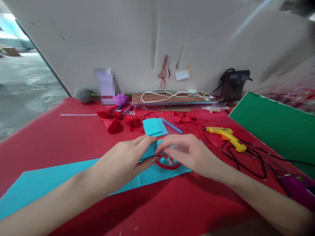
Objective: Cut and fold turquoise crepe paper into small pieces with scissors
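Note:
Near the middle of the table, my left hand point(128, 155) grips a small folded piece of blue paper point(149, 151) between thumb and fingers. My right hand point(190, 152) meets it from the other side, its fingertips closed at the paper's right edge. A red loop point(168, 166), looking like a scissors handle, shows just under the right fingers; whatever joins it is hidden. Beneath both hands lies a long blue paper strip point(61, 175). Just beyond them are a stack of blue paper squares point(154, 127) and a blue pen point(172, 126).
Red paper roses point(113, 126) and red scraps point(183, 117) lie farther back on the red table point(159, 209). To the right are a yellow glue gun point(225, 132), tangled black cord point(246, 167) and a green board point(275, 127). A white cable point(169, 96) lies by the wall.

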`<control>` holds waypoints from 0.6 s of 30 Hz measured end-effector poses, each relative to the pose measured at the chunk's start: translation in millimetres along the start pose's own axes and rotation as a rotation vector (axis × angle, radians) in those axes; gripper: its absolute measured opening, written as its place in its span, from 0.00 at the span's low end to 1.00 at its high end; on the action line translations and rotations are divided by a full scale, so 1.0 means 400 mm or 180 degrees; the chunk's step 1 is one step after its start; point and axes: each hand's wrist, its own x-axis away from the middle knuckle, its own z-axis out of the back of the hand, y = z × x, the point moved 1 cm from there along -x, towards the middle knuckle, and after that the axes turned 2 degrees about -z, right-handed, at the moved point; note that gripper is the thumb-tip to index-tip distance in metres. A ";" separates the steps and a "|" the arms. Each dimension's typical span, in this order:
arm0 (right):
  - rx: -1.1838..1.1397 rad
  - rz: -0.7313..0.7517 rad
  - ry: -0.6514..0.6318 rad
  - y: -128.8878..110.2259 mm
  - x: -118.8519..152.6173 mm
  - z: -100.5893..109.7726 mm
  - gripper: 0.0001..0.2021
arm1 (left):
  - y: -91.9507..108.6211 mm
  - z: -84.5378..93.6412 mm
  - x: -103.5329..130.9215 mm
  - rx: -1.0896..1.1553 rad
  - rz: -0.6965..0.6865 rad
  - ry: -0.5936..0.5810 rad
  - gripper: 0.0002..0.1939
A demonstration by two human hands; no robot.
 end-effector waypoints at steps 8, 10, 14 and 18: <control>0.0321 -0.0016 -0.0089 0.006 -0.001 0.014 0.10 | -0.001 0.016 -0.021 0.1677 0.0702 -0.0326 0.13; 0.0385 -0.0061 -0.0240 0.012 -0.002 0.017 0.10 | -0.003 0.021 -0.027 0.2210 0.0981 -0.0575 0.13; 0.0439 -0.0171 -0.0379 0.017 -0.007 0.025 0.12 | -0.015 0.020 -0.030 0.2515 0.1357 -0.0818 0.14; 0.0405 -0.0243 -0.0573 0.021 -0.013 0.038 0.11 | -0.020 0.011 -0.027 0.2647 0.1423 -0.0767 0.13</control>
